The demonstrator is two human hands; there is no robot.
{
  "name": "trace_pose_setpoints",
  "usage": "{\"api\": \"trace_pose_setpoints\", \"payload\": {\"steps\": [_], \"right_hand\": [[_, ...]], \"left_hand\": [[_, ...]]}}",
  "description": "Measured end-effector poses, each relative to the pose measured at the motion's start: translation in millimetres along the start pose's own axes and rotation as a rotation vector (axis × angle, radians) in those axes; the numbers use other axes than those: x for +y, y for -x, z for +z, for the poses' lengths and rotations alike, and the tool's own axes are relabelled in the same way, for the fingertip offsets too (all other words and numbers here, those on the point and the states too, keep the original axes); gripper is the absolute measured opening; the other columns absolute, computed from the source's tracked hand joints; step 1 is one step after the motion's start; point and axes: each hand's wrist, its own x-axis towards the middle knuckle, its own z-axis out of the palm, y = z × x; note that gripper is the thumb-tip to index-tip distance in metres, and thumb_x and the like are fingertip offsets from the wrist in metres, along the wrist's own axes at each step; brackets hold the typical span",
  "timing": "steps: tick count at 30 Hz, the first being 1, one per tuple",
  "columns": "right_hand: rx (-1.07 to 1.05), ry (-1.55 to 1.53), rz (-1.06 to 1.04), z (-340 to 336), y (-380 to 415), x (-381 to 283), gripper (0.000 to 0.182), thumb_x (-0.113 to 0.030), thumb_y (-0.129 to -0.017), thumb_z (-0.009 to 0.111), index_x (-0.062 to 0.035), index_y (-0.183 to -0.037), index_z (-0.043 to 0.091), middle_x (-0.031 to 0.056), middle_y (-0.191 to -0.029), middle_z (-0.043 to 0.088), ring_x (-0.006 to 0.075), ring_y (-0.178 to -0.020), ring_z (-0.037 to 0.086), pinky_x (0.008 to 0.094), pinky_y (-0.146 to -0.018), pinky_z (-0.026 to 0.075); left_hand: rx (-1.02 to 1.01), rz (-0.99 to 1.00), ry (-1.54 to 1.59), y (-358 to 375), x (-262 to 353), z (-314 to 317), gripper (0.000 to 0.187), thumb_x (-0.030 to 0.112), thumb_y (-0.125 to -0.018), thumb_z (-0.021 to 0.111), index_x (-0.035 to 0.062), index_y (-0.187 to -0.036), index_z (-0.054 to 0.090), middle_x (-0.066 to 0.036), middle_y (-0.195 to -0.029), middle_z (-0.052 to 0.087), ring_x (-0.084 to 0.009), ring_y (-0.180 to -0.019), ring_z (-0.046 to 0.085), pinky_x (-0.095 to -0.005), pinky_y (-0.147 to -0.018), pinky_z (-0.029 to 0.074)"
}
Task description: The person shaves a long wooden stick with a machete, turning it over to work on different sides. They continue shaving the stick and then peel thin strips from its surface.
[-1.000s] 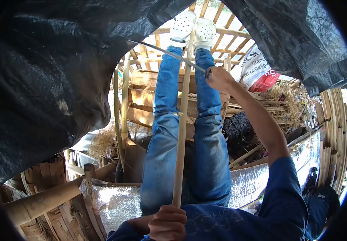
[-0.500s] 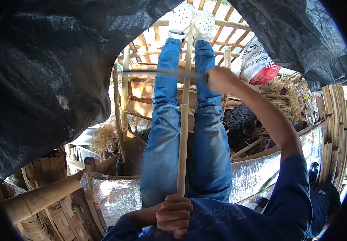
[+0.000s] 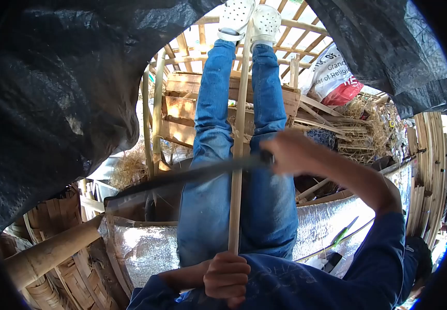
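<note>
A long bamboo strip runs up between the jean-clad legs, from my chest to the white clogs. My left hand is closed around its near end. Over the thighs my right hand grips the handle of a long dark blade, blurred by motion. The blade reaches leftward across the strip and the left leg; whether it touches the strip is unclear.
Black plastic sheeting hangs at left and upper right. Wooden crates stand beyond the knees. Silver foil sheeting lies beside the thighs, with a green-handled knife on it. A bamboo pole crosses the lower left.
My right hand has come down toward my body, bringing the blade from the shins to the thighs, its tip now lower at left. My left hand has hardly moved.
</note>
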Motion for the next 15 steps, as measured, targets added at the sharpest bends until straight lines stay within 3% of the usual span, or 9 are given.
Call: {"api": "trace_pose_setpoints", "payload": {"steps": [1, 2, 5, 7, 8, 10, 12, 13, 15], "right_hand": [[0.014, -0.022, 0.143, -5.6, -13.9, 15.6, 0.019, -0.015, -0.070, 0.063, -0.0055, -0.086, 0.065, 0.0135, -0.061, 0.062, 0.0293, -0.057, 0.064, 0.0417, -0.062, 0.052], [0.029, -0.045, 0.286, -11.9, -28.7, 33.4, 0.018, -0.015, -0.070, 0.063, -0.0048, -0.086, 0.064, 0.0141, -0.061, 0.062, 0.0296, -0.058, 0.064, 0.0417, -0.062, 0.052], [0.264, 0.113, 0.299, -17.2, -53.6, 81.9, 0.017, -0.012, -0.071, 0.062, -0.0038, -0.085, 0.064, 0.0158, -0.064, 0.062, 0.0290, -0.060, 0.064, 0.0414, -0.062, 0.052], [0.266, -0.070, 0.291, -14.6, -51.7, 82.5, 0.016, -0.010, -0.071, 0.061, -0.0028, -0.085, 0.064, 0.0165, -0.067, 0.063, 0.0284, -0.061, 0.064, 0.0395, -0.060, 0.052], [0.282, -0.170, 0.175, -2.3, -40.8, 71.9, 0.016, -0.009, -0.072, 0.060, -0.0026, -0.086, 0.063, 0.0164, -0.067, 0.063, 0.0256, -0.059, 0.064, 0.0377, -0.058, 0.052], [0.147, -0.210, 0.159, 11.0, -9.8, 27.0, 0.016, -0.010, -0.070, 0.062, -0.0042, -0.085, 0.062, 0.0138, -0.064, 0.063, 0.0241, -0.058, 0.064, 0.0375, -0.058, 0.052], [-0.089, -0.235, 0.114, 12.0, 20.2, -16.2, 0.022, -0.015, -0.071, 0.062, -0.0031, -0.090, 0.064, 0.0184, -0.071, 0.064, 0.0332, -0.073, 0.066, 0.0438, -0.068, 0.053], [-0.094, -0.247, 0.120, 14.3, 29.5, -27.8, 0.022, -0.015, -0.071, 0.062, -0.0031, -0.090, 0.064, 0.0184, -0.071, 0.064, 0.0332, -0.073, 0.066, 0.0438, -0.068, 0.053], [-0.136, -0.105, -0.021, 16.3, 40.3, -40.7, 0.026, -0.016, -0.071, 0.063, -0.0068, -0.095, 0.065, 0.0154, -0.070, 0.064, 0.0320, -0.072, 0.066, 0.0431, -0.068, 0.053]], "left_hand": [[0.160, 0.055, 0.059, -1.6, -3.8, 6.9, 0.040, 0.016, -0.085, 0.044, 0.0079, -0.046, 0.037, 0.002, -0.038, 0.029, -0.0110, -0.028, 0.031, -0.0244, -0.030, 0.033], [0.153, 0.063, 0.059, 1.3, -3.8, 9.1, 0.040, 0.016, -0.085, 0.044, 0.0079, -0.046, 0.037, 0.002, -0.038, 0.029, -0.0110, -0.028, 0.031, -0.0244, -0.030, 0.033], [0.266, 0.067, 0.047, 3.5, -2.1, 12.5, 0.037, 0.014, -0.081, 0.045, 0.0076, -0.046, 0.037, 0.001, -0.039, 0.031, -0.0112, -0.030, 0.033, -0.0247, -0.032, 0.035], [0.347, 0.092, 0.058, -3.0, 1.8, 13.9, 0.039, 0.014, -0.082, 0.045, 0.0080, -0.045, 0.036, 0.001, -0.039, 0.030, -0.0111, -0.030, 0.033, -0.0242, -0.033, 0.035], [0.354, 0.089, 0.057, -4.6, 3.8, 16.3, 0.039, 0.014, -0.082, 0.045, 0.0080, -0.045, 0.036, 0.001, -0.039, 0.030, -0.0111, -0.030, 0.033, -0.0242, -0.033, 0.035], [0.522, 0.023, 0.011, -5.9, 4.7, 21.6, 0.041, 0.014, -0.083, 0.046, 0.0084, -0.044, 0.035, 0.002, -0.038, 0.029, -0.0108, -0.030, 0.032, -0.0236, -0.032, 0.034], [0.415, 0.024, 0.025, 0.4, 2.2, 15.9, 0.043, 0.015, -0.083, 0.046, 0.0085, -0.043, 0.034, 0.002, -0.037, 0.029, -0.0107, -0.029, 0.032, -0.0234, -0.032, 0.034], [0.301, 0.032, 0.037, 3.0, 2.5, 13.7, 0.044, 0.016, -0.084, 0.047, 0.0087, -0.042, 0.034, 0.002, -0.037, 0.028, -0.0106, -0.028, 0.032, -0.0233, -0.032, 0.034], [0.390, 0.012, 0.040, 2.7, 6.2, 19.8, 0.045, 0.017, -0.085, 0.046, 0.0089, -0.043, 0.034, 0.002, -0.037, 0.029, -0.0104, -0.028, 0.032, -0.0236, -0.031, 0.034]]}}
